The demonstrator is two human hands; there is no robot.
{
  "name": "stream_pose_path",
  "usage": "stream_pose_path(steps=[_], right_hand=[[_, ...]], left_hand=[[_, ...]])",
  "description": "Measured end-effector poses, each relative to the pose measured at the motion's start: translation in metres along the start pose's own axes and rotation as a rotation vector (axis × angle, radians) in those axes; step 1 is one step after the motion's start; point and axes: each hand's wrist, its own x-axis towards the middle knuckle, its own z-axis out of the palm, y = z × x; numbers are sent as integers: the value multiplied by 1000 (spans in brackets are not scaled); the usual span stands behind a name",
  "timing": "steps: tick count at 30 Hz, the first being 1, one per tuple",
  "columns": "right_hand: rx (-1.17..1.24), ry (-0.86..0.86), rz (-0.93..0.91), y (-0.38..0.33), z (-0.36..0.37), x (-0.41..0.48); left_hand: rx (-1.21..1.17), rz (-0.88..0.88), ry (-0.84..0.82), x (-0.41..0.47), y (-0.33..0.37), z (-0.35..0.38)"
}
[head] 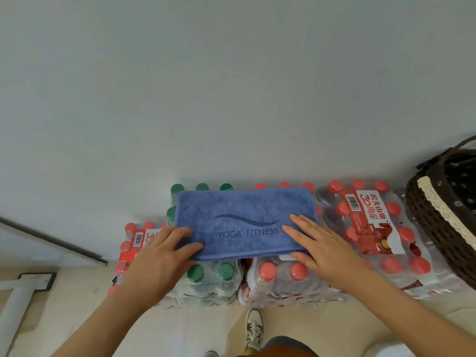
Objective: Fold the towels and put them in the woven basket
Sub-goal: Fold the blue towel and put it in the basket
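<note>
Blue terry towel (244,210), folded into a flat rectangle with "YOGA FITNESS" stitched under a wavy line, lies across the tops of shrink-wrapped bottle packs standing against a white wall (231,86). Its left half covers the green-capped pack (211,282) and its right half the red-capped pack (283,279) next to it. The far edge of the towel reaches almost to the back row of caps.

The left hand (159,256) rests on the towel's near left corner, its fingers loosely bent and laid on the cloth. Whether they pinch the corner cannot be told. The right hand (319,243) lies on the towel's right end with fingers straight and spread, the thumb just past the near edge (it points toward the red caps below).

A woven basket (432,228), dark brown with a cream lace band and a dark flowered lining, sits at the right end of the row, well apart from the towel. It rests on another red-capped pack with a large red label (373,228). One more labelled pack (136,240) stands at the left end, partly behind the left wrist.

On the beige floor (77,305) in front of the packs, a grey laced shoe (255,328) shows.
</note>
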Motion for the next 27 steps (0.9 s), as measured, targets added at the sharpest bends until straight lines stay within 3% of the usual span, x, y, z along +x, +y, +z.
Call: stream_pose_path(steps=[3,6,10,16,19,21,24,27], right_hand=[[-41,52,-103,10,-8,0],[-92,103,-107,12,-12,4],[-69,208,-30,1,-20,13],[675,131,350,-16,-98,24],[1192,67,449,-13,-115,35],[1434,12,541,-6,-107,41],[1421,12,659,1,-85,51],[1082,101,757,-8,-63,67]], left_hand=[[128,37,-163,2,-6,-9],[176,85,-110,6,-9,-2],[142,-7,-101,22,-4,0],[-692,-546,40,35,7,-59],[-1162,-664,20,43,3,-91],[-1257,-707,29,44,-1,-100],[-1208,-749,70,43,-11,-92],[-876,-742,-19,44,-21,-67]])
